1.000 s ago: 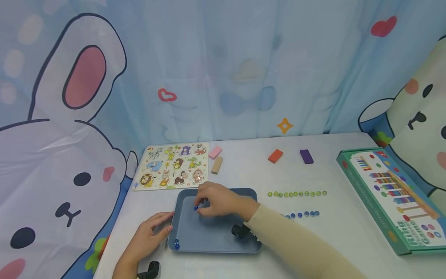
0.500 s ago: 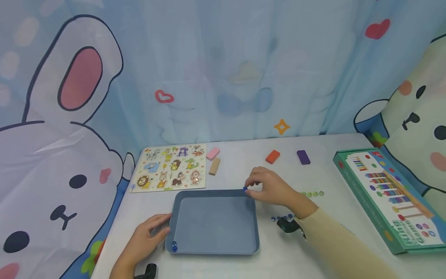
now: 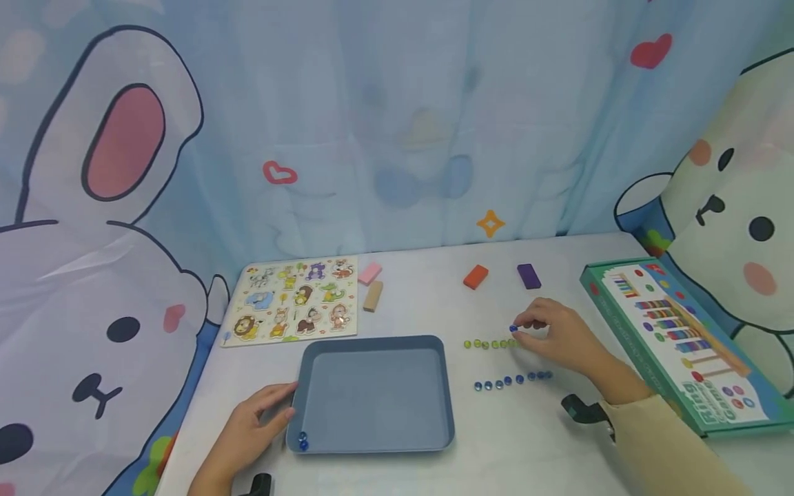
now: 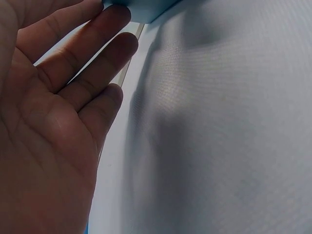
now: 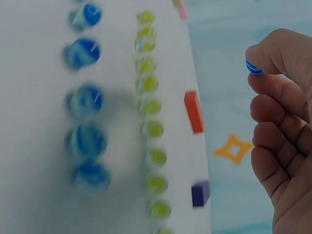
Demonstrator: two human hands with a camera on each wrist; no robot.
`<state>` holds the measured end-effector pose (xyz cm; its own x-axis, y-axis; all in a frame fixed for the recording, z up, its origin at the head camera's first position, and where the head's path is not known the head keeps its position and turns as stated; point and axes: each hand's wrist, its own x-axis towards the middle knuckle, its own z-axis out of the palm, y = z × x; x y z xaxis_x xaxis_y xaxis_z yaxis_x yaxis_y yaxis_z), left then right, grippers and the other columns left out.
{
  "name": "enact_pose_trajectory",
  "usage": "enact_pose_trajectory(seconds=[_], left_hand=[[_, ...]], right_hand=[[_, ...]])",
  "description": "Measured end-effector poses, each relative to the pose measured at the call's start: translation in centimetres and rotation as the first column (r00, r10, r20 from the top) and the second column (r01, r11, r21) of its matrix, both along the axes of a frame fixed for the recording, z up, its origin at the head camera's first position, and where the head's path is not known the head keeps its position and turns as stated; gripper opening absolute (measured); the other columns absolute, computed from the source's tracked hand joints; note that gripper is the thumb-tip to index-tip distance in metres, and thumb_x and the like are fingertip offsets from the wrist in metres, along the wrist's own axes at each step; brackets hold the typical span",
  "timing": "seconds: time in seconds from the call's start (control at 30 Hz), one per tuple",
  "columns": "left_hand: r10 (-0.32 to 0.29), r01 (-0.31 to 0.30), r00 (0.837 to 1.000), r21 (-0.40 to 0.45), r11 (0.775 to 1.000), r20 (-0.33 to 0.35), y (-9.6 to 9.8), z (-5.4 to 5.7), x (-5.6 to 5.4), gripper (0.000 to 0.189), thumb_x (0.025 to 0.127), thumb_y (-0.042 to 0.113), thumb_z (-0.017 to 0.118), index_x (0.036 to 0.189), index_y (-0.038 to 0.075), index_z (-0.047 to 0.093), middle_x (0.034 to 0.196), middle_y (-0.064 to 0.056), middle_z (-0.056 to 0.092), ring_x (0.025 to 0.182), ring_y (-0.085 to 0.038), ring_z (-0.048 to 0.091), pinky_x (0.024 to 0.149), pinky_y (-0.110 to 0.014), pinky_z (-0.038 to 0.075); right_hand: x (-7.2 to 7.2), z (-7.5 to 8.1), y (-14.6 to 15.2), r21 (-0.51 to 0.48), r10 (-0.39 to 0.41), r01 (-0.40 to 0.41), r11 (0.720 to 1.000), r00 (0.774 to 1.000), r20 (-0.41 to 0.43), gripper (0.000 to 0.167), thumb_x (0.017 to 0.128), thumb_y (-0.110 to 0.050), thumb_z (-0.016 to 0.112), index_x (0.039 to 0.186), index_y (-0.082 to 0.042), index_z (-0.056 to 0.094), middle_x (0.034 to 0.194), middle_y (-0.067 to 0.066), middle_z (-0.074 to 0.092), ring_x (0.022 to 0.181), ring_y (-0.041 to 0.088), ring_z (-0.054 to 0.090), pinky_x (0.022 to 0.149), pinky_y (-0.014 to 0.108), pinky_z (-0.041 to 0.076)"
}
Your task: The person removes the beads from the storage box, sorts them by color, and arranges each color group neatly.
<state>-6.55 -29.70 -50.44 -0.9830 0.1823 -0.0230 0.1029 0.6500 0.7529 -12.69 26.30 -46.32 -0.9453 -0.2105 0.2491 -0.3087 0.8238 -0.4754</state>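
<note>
My right hand (image 3: 561, 337) pinches a blue marble (image 5: 254, 67) between thumb and index finger, above the row of yellow-green marbles (image 3: 486, 345). The hand covers the right part of that row in the head view. Nearer to me runs a row of blue marbles (image 3: 508, 380). My left hand (image 3: 245, 427) touches the left edge of a blue-grey tray (image 3: 375, 396) with fairly straight fingers; in the left wrist view its fingertips meet the tray's side. Blue marbles (image 3: 303, 441) lie together in the tray's near left corner.
An animal puzzle board (image 3: 291, 301) lies behind the tray, with pink (image 3: 369, 273) and tan (image 3: 373, 297) blocks beside it. Orange (image 3: 475, 277) and purple (image 3: 529, 276) blocks lie at the back. A green-edged box (image 3: 688, 344) stands right. A printed curtain (image 3: 422, 124) hangs behind the table.
My right hand has carried the blue marble out of the tray, rightward over its far right corner, to above the yellow-green row. The left hand keeps its place on the tray. The head view shifted slightly.
</note>
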Motion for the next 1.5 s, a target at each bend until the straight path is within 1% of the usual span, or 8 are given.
enact_pose_trajectory(seconds=[0.2, 0.5, 0.8, 1.03, 1.17, 1.3, 1.4, 1.5], left_hand=[[0.005, -0.005, 1.0, -0.016, 1.0, 0.007, -0.2, -0.1, 0.0, 0.047, 0.097, 0.036, 0.075, 0.141, 0.023, 0.067, 0.139, 0.004, 0.069, 0.136, -0.026, 0.061, 0.114, -0.035, 0.053], [0.003, -0.002, 1.0, -0.018, 1.0, 0.03, -0.1, -0.1, 0.0, 0.048, 0.097, 0.038, 0.074, 0.142, 0.024, 0.066, 0.14, 0.004, 0.068, 0.138, -0.027, 0.06, 0.116, -0.045, 0.051], [0.016, -0.016, 0.999, -0.005, 1.0, 0.042, 0.1, 0.2, 0.2, 0.048, 0.098, 0.036, 0.074, 0.142, 0.022, 0.066, 0.14, 0.003, 0.068, 0.138, -0.026, 0.059, 0.118, -0.05, 0.049], [0.007, -0.007, 0.999, 0.003, 1.0, 0.039, 0.0, 0.1, 0.1, 0.048, 0.097, 0.037, 0.074, 0.142, 0.023, 0.066, 0.141, 0.003, 0.068, 0.137, -0.025, 0.059, 0.117, -0.043, 0.051], [0.004, -0.004, 0.999, 0.0, 1.0, 0.036, -0.1, 0.0, 0.0, 0.048, 0.097, 0.038, 0.074, 0.143, 0.023, 0.066, 0.141, 0.003, 0.068, 0.138, -0.026, 0.06, 0.117, -0.045, 0.051], [0.007, -0.007, 0.999, 0.004, 1.0, 0.049, 0.0, 0.1, 0.0, 0.049, 0.098, 0.038, 0.074, 0.143, 0.022, 0.065, 0.142, 0.001, 0.067, 0.139, -0.028, 0.059, 0.118, -0.053, 0.048], [0.007, -0.007, 0.999, 0.004, 1.0, 0.053, 0.1, 0.2, -0.1, 0.049, 0.098, 0.037, 0.074, 0.143, 0.021, 0.065, 0.142, 0.0, 0.067, 0.14, -0.028, 0.059, 0.118, -0.055, 0.046], [0.007, -0.007, 0.999, -0.002, 1.0, 0.047, 0.2, 0.2, 0.0, 0.048, 0.098, 0.035, 0.075, 0.143, 0.02, 0.066, 0.141, 0.001, 0.068, 0.139, -0.028, 0.059, 0.118, -0.054, 0.047]], right_hand=[[1.9, -1.4, 3.5, 0.018, -0.059, 0.059, 0.998, 0.998, 0.018, 0.013, 0.085, -0.018, 0.086, 0.097, -0.02, 0.079, 0.092, -0.006, 0.068, 0.088, 0.014, 0.06, 0.075, 0.029, 0.059], [4.4, -4.0, 6.7, 0.071, -0.119, 0.113, 0.991, 0.989, 0.091, 0.016, 0.083, -0.017, 0.087, 0.094, -0.023, 0.079, 0.09, -0.01, 0.066, 0.084, 0.004, 0.055, 0.074, 0.022, 0.054], [5.0, -4.5, 6.7, 0.118, -0.117, 0.097, 0.988, 0.978, 0.175, 0.014, 0.084, -0.022, 0.086, 0.096, -0.022, 0.078, 0.089, -0.011, 0.066, 0.081, 0.004, 0.053, 0.071, 0.023, 0.051], [5.2, -4.6, 6.7, 0.121, -0.123, 0.102, 0.987, 0.976, 0.181, 0.015, 0.083, -0.024, 0.086, 0.097, -0.023, 0.079, 0.09, -0.011, 0.066, 0.083, 0.005, 0.054, 0.073, 0.024, 0.052], [5.1, -3.8, 7.1, 0.099, -0.1, 0.085, 0.991, 0.984, 0.15, 0.02, 0.083, -0.027, 0.088, 0.1, -0.025, 0.078, 0.092, -0.013, 0.065, 0.086, 0.004, 0.056, 0.075, 0.023, 0.054], [4.4, -1.6, 6.2, 0.05, -0.036, 0.036, 0.998, 0.999, 0.013, 0.022, 0.083, -0.023, 0.089, 0.102, -0.024, 0.079, 0.093, -0.011, 0.066, 0.086, 0.007, 0.057, 0.073, 0.024, 0.055], [3.1, 0.4, 3.6, 0.025, 0.018, -0.016, 1.0, 0.998, -0.063, 0.02, 0.084, -0.02, 0.088, 0.102, -0.024, 0.08, 0.093, -0.011, 0.068, 0.086, 0.008, 0.058, 0.072, 0.025, 0.056], [1.4, 1.9, -0.4, 0.017, 0.089, -0.088, 0.996, 0.995, -0.05, 0.019, 0.085, -0.021, 0.087, 0.102, -0.026, 0.08, 0.094, -0.013, 0.068, 0.087, 0.005, 0.058, 0.074, 0.023, 0.057]])
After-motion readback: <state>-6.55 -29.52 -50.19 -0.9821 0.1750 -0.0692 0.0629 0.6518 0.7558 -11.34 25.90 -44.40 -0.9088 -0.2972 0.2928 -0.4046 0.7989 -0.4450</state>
